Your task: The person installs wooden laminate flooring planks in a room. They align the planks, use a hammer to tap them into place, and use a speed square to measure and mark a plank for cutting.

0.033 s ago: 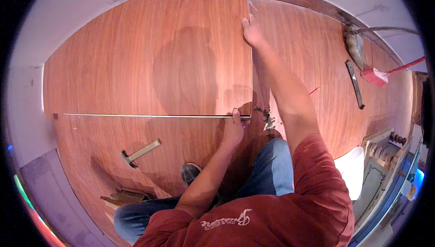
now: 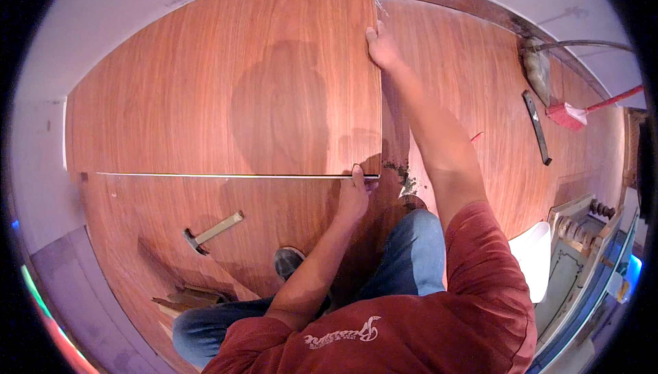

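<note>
While your left hand (image 2: 356, 192) grips the wood-grain panel (image 2: 233, 79) at its near corner, your right hand (image 2: 381, 46) grasps its far right edge.

A carpentry workshop or a room under fit-out is suggested. Large wood-veneer panels (image 2: 226, 79) are spread across the floor, a hammer (image 2: 211, 231) and wood offcuts (image 2: 185, 298) are left lying on them, and a red-handled broom (image 2: 582, 112) and a dark flat bar (image 2: 537, 127) are seen nearby.
</note>
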`<state>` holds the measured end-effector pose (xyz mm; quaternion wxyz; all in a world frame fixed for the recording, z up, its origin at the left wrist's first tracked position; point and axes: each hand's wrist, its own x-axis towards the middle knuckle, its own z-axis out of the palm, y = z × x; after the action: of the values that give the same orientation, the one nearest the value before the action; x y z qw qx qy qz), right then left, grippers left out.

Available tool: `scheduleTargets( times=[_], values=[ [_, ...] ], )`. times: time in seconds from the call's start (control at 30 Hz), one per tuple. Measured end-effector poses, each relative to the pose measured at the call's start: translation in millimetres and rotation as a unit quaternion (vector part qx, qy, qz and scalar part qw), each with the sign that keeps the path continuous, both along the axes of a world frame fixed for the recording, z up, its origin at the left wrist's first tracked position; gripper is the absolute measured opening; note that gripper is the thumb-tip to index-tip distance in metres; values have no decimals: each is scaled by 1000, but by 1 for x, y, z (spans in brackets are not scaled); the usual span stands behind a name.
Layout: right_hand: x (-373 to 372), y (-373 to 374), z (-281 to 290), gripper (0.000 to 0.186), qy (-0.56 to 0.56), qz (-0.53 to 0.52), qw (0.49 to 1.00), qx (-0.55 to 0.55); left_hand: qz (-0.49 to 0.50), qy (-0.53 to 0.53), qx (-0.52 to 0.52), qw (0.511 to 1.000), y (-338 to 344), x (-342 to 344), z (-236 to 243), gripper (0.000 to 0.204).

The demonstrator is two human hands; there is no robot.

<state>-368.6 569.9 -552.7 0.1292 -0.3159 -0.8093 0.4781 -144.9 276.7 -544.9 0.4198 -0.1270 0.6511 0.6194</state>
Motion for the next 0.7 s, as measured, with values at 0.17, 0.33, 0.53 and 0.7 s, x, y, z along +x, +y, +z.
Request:
scheduleTargets(
  times=[0.17, 0.33, 0.53, 0.7],
  values=[
    [-36, 50, -12, 55, 71, -1, 995, 68, -48, 10, 12, 999, 4, 0, 2, 56],
    [-79, 86, -17, 57, 53, 4, 997, -58, -18, 12, -1, 1000, 1, 7, -5, 63],
    [-95, 85, -32, 65, 48, 2, 999, 6, -37, 36, -4, 999, -3, 3, 2, 63],
    [-80, 82, -38, 63, -20, -21, 999, 27, -46, 15, -16, 999, 2, 6, -2, 63]
  ],
)
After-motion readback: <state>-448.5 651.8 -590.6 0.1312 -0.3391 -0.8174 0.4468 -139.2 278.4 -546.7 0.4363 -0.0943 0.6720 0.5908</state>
